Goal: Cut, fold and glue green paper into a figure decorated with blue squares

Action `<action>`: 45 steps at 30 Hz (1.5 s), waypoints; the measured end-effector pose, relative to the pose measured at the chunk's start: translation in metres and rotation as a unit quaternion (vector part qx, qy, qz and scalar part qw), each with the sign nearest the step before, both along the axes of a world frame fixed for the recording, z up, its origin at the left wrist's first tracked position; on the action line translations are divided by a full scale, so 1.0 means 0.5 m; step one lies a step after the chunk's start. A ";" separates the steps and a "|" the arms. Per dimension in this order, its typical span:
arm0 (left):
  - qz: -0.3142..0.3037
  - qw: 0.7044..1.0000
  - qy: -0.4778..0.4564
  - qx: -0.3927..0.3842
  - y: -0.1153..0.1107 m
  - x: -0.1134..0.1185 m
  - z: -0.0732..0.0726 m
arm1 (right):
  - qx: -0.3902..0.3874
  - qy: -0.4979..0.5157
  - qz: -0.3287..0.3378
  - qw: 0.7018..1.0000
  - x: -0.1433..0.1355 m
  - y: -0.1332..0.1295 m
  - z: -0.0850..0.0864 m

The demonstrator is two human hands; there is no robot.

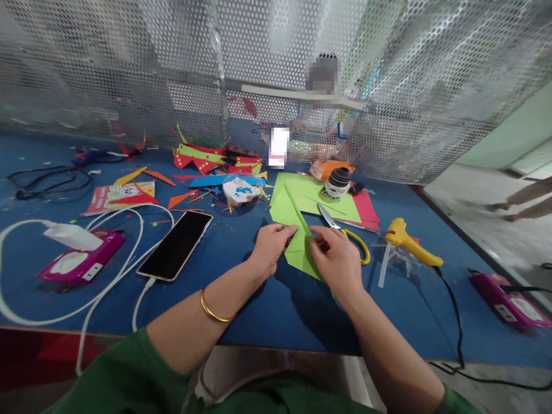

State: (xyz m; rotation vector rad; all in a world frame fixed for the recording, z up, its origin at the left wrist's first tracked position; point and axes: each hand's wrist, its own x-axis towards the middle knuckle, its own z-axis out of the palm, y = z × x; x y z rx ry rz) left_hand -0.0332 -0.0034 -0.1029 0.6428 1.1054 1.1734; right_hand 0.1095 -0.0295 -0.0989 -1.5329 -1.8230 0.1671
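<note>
A lime-green sheet of paper (304,261) with a raised fold down its length lies between my hands. My left hand (271,247) pinches it at its left side, thumb and forefinger together. My right hand (338,256) grips the paper near the fold from the right, fingers curled. Just beyond my right hand, yellow-handled scissors (362,246) lie partly under it, blades pointing away. More green paper (345,208) is spread behind, over a red sheet (367,208). On top of it stands a black and white roll-shaped object (337,183).
To the right rests a yellow glue gun (414,244) with a cord, near a purple power strip (506,299). At left are a phone (176,246), white cables and another purple power strip (81,259). Coloured scraps (202,158) lie farther back. A perforated metal screen (267,57) bounds the table.
</note>
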 end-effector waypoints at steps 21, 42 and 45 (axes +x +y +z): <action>0.005 1.000 0.008 -0.001 0.000 0.003 0.002 | 0.088 -0.159 0.045 0.982 -0.012 -0.020 -0.008; -0.036 0.995 0.084 0.031 -0.006 0.004 0.005 | -0.053 0.246 0.031 0.967 0.002 -0.006 -0.003; -0.067 0.991 0.099 0.052 -0.013 0.006 0.013 | -0.109 0.351 0.028 0.930 0.004 0.009 -0.009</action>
